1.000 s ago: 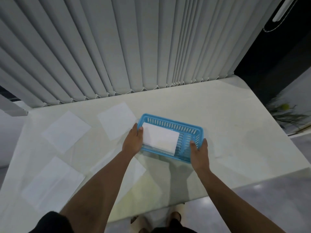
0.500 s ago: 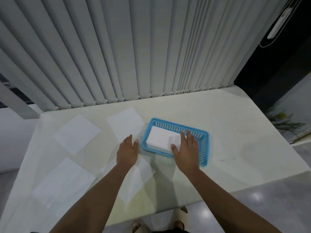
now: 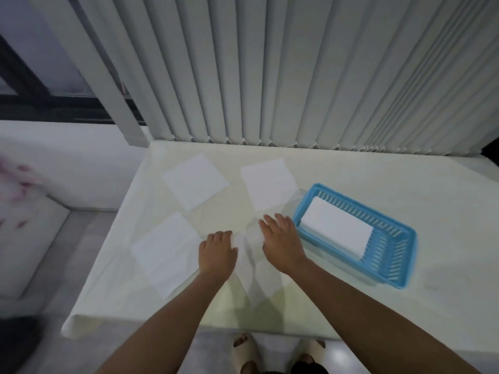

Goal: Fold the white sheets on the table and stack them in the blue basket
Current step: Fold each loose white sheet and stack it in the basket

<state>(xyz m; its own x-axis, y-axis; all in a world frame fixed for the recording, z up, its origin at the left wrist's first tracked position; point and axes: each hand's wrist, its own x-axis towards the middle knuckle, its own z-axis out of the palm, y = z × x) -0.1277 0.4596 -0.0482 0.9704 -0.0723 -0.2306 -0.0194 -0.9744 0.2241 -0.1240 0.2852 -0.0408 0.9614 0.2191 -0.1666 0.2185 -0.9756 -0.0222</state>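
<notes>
The blue basket (image 3: pixel 388 265) sits on the table to the right, with a stack of folded white sheets (image 3: pixel 337 230) inside its left part. A flat white sheet (image 3: pixel 252 268) lies in front of me at the near edge. My left hand (image 3: pixel 216 255) rests on its left corner, fingers curled down. My right hand (image 3: pixel 280 238) lies flat on its top right part, fingers spread, just left of the basket. Three more unfolded sheets lie flat: one at near left (image 3: pixel 164 249), one at far left (image 3: pixel 195 180), one at far centre (image 3: pixel 268 182).
The pale table (image 3: pixel 378 168) runs back to grey vertical blinds (image 3: pixel 270 76). Its near edge is just in front of my sandalled feet (image 3: pixel 278 352). A dark window frame and a white ledge stand at the left, beyond the table's left edge.
Both hands left the basket and moved left onto the sheet at the near edge. The view swung left, so the basket now sits at the right.
</notes>
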